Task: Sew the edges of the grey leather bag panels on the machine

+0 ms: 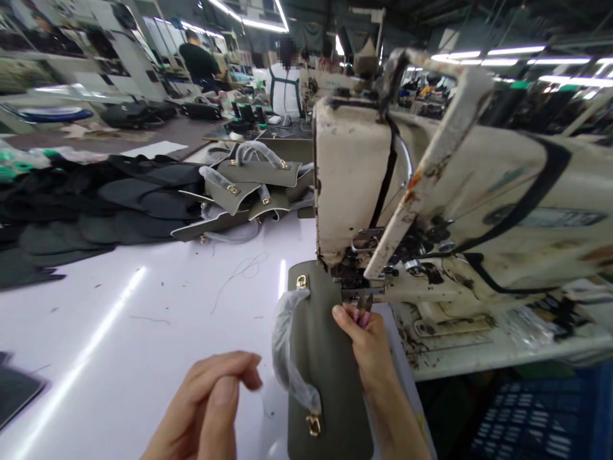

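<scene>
A grey-green bag panel (pixel 325 364) lies lengthwise on the white table, its upper end by the sewing machine's needle area. A handle wrapped in clear plastic (pixel 283 345) joins it at two gold buckles. My right hand (pixel 371 345) is closed around small thread snips with pink grips (pixel 363 317), blades pointing up toward the machine. Its thumb rests on the panel's right edge. To the left of the panel, my left hand (pixel 205 402) hovers above the table, its fingers loosely bent and the thumb apart from the fingertips. Nothing shows in it.
The worn sewing machine (pixel 354 172) fills the right side. Similar panels with handles (pixel 239 191) are heaped behind, beside a pile of dark pieces (pixel 96 204). Loose thread (pixel 239 271) lies on the table. A blue crate (pixel 541 415) stands lower right. Other people work farther back.
</scene>
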Demonstrator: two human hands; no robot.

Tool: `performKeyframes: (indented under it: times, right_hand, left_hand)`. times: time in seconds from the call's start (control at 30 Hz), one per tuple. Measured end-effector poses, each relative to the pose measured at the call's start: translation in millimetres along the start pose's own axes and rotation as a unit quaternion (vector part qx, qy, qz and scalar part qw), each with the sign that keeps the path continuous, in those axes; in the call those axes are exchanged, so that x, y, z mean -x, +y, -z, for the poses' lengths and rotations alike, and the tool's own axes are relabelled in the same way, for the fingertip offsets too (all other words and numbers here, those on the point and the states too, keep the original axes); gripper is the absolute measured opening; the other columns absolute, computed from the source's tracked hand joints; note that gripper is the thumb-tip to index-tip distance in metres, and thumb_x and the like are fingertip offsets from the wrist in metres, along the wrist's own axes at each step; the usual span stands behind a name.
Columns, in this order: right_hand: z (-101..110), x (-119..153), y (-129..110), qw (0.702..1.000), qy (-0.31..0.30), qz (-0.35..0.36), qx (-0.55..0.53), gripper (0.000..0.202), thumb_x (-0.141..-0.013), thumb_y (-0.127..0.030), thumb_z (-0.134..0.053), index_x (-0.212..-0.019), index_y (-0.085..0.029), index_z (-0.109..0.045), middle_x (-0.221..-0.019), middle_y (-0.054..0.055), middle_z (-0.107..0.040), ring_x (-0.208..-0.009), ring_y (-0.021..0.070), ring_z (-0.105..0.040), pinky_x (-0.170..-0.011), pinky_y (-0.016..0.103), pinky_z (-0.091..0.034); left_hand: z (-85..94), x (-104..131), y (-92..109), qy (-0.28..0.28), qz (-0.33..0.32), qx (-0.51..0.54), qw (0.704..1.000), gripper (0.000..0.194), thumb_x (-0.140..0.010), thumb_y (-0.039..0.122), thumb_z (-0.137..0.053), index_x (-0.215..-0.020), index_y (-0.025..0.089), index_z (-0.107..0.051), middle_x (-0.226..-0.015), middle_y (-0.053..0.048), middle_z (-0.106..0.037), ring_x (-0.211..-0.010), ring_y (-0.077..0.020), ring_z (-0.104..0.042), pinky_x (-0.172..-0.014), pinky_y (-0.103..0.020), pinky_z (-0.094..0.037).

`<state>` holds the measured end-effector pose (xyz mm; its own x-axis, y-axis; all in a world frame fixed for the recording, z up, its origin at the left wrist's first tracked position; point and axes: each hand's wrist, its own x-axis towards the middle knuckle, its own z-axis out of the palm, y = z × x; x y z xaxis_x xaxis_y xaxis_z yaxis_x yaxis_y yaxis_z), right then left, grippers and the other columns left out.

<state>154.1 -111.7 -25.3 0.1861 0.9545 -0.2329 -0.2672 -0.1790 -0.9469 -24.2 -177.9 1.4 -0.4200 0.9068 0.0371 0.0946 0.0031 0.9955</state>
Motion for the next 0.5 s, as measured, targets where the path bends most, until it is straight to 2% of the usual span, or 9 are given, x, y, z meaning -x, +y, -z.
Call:
performKeyframes:
  times: [0.03,0.07,0.1,0.17,0.23,0.37,0.5]
  right_hand:
    - [-1,1,0,1.0,-0.006,-0.012,-0.01,0.04,-0.073,-0.047,-0.077,-0.062,-0.016,-0.055,-0.057,-0.004,-0.044,-0.056,0.0094,-0.038,-0.055,0.023,-0.035]
    - [-1,1,-1,1.0,-0.012,-0.023,-0.016,0.039,-0.072,-0.049,-0.077,-0.063,-0.016,-0.057,-0.057,-0.004,-0.047,-0.055,0.0101,-0.04,-0.055,0.024,-0.036]
    - [-1,2,-1,0.999,-0.018,-0.029,-0.018,0.039,-0.073,-0.05,-0.076,-0.065,-0.016,-0.059,-0.057,-0.003,-0.049,-0.055,0.0108,-0.042,-0.054,0.025,-0.037]
    - [-1,2,-2,0.999,-0.026,-0.024,-0.005,0.038,-0.075,-0.05,-0.074,-0.067,-0.015,-0.063,-0.057,-0.002,-0.052,-0.054,0.0118,-0.045,-0.054,0.025,-0.038]
    - [1,2,-3,0.999,-0.028,0.007,0.032,0.036,-0.079,-0.047,-0.071,-0.067,-0.015,-0.063,-0.057,-0.002,-0.053,-0.056,0.0119,-0.046,-0.055,0.025,-0.038]
    - [5,2,-5,0.986,0.001,0.085,0.141,0.03,-0.083,-0.037,-0.07,-0.065,-0.013,-0.067,-0.061,0.0,-0.06,-0.061,0.013,-0.052,-0.058,0.024,-0.04]
    - [13,7,-6,0.988,-0.012,0.061,0.138,0.023,-0.081,-0.034,-0.073,-0.089,-0.014,-0.078,-0.08,0.005,-0.073,-0.073,0.0189,-0.064,-0.066,0.027,-0.049]
  left_hand:
    - [-3.4,-7,-4,0.002,0.012,-0.011,1.0,0.03,-0.087,0.044,-0.063,-0.11,0.025,-0.07,-0.119,-0.004,-0.068,-0.113,-0.0245,-0.062,-0.098,-0.035,-0.052]
    - [-10.3,-14,-7,-0.032,0.054,-0.015,0.998,0.038,-0.087,0.047,-0.063,-0.117,0.025,-0.067,-0.126,-0.005,-0.066,-0.12,-0.026,-0.058,-0.101,-0.036,-0.05]
    - [-19.6,-20,-9,-0.095,0.106,-0.005,0.99,0.047,-0.086,0.051,-0.062,-0.124,0.023,-0.065,-0.132,-0.007,-0.063,-0.124,-0.0281,-0.056,-0.103,-0.038,-0.05]
    - [-40.3,-27,-10,-0.209,0.187,0.04,0.959,0.065,-0.083,0.059,-0.062,-0.135,0.02,-0.058,-0.133,-0.011,-0.063,-0.12,-0.0312,-0.06,-0.099,-0.041,-0.053]
    - [-57.3,-28,-10,-0.268,0.23,0.091,0.931,0.074,-0.08,0.059,-0.066,-0.139,0.018,-0.053,-0.125,-0.015,-0.067,-0.109,-0.0315,-0.067,-0.093,-0.041,-0.056]
    - [-70.4,-26,-13,-0.29,0.288,0.13,0.903,0.069,-0.075,0.053,-0.074,-0.128,0.012,-0.059,-0.107,-0.018,-0.073,-0.09,-0.0297,-0.073,-0.078,-0.035,-0.061]
    - [-69.5,-30,-21,-0.287,0.287,0.107,0.908,0.055,-0.076,0.05,-0.075,-0.112,0.01,-0.064,-0.097,-0.017,-0.074,-0.078,-0.0259,-0.073,-0.063,-0.029,-0.06]
